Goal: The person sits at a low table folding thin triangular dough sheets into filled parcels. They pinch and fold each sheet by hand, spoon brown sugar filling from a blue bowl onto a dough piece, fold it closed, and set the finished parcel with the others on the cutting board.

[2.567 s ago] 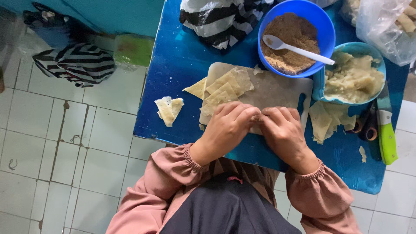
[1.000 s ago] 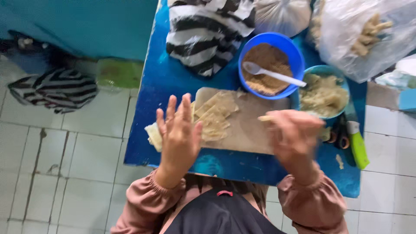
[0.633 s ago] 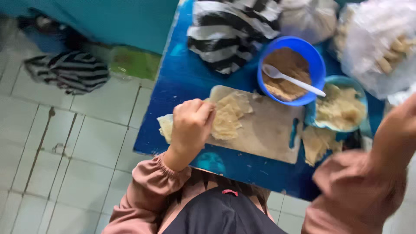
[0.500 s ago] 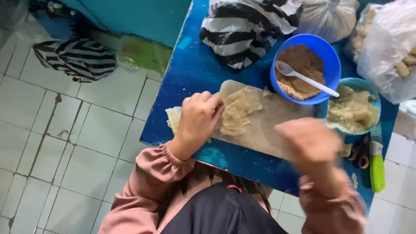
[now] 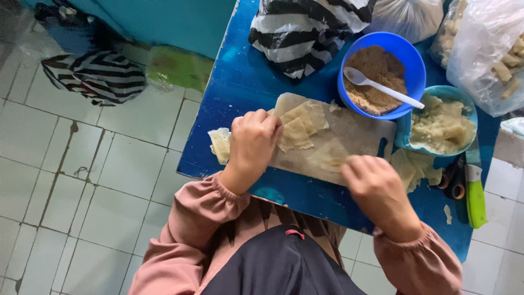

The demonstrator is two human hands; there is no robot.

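Observation:
A pale cutting board point(image 5: 355, 134) lies on a small blue table point(image 5: 240, 82). Thin beige dough sheets point(image 5: 297, 125) are stacked on its left part. My left hand point(image 5: 252, 145) rests on the board's left end, fingers curled over the edge of the stack. My right hand point(image 5: 376, 191) hovers over the board's near right edge, fingers bent, touching a single pale sheet point(image 5: 327, 158). Another small pile of sheets point(image 5: 219, 145) lies on the table left of my left hand.
A blue bowl of brown crumbs point(image 5: 382, 74) holds a white spoon point(image 5: 382, 90). A teal bowl point(image 5: 442, 123) has pale filling. Loose sheets point(image 5: 415, 169), a green-handled tool point(image 5: 476, 188), striped bags point(image 5: 305, 27) and clear bags point(image 5: 491, 49) crowd the table. Tiled floor lies left.
My left hand has come down from the air onto the sheet stack. My right hand swung out to the right and has returned to the board's near edge.

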